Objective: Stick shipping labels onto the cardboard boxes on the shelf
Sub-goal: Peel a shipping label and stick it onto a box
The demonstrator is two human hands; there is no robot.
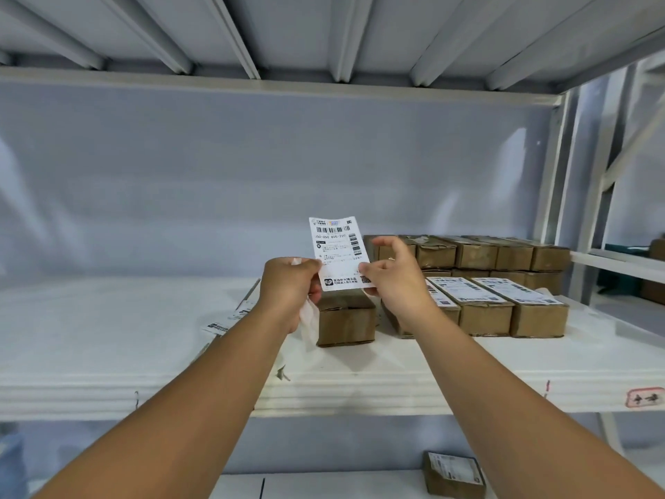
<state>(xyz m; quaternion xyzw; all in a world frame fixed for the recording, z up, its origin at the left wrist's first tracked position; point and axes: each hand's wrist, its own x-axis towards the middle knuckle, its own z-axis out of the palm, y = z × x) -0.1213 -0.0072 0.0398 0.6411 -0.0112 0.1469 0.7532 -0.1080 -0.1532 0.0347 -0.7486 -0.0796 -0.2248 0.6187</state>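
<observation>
Lying nearest: a closed, labelled small box (454,475) on the level below.
Left hand (288,286): pinches the shipping label (338,246) at its left edge, with crumpled backing paper (310,320) in the same grip.
Right hand (392,279): pinches the label's lower right corner, other fingers spread.
Label's place: upright, print towards the camera, above a bare cardboard box (345,318) on the shelf (108,336).
Left: spare labels (221,324) lying flat.
Right: labelled boxes (484,306) side by side.
Far right: stacked unlabelled boxes (478,252), shut, contents hidden.
</observation>
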